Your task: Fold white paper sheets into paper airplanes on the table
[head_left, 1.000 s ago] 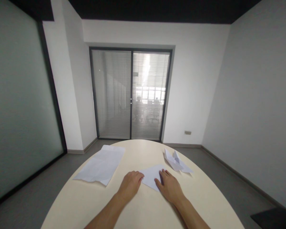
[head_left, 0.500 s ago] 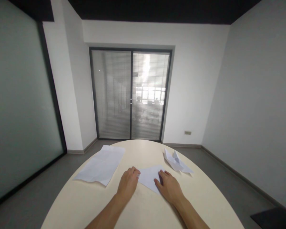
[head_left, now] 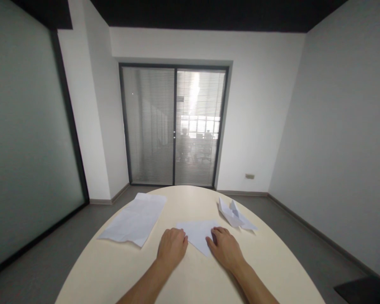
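Note:
A folded piece of white paper [head_left: 198,232] lies flat on the table between my hands, its lower point towards me. My left hand [head_left: 173,244] is closed at its lower left edge, fingers curled and pressed together on the paper, with the fingertips partly hidden. On the paper's right part rests my right hand [head_left: 224,245], its thumb apart from the bent fingers. Beyond the right hand stands a folded paper boat [head_left: 232,213]. To the left lies a larger white sheet [head_left: 134,219], slightly wavy and creased.
The round cream table [head_left: 190,280] runs from below me towards the far wall. Behind it is a glass door [head_left: 174,126] with blinds. A frosted glass panel [head_left: 28,139] stands on the left, and a dark object [head_left: 362,289] is at the lower right.
My left hand has shifted a little towards me, and the folded paper's left corner now shows past its fingers. The right hand has hardly moved. The boat and large sheet stay put.

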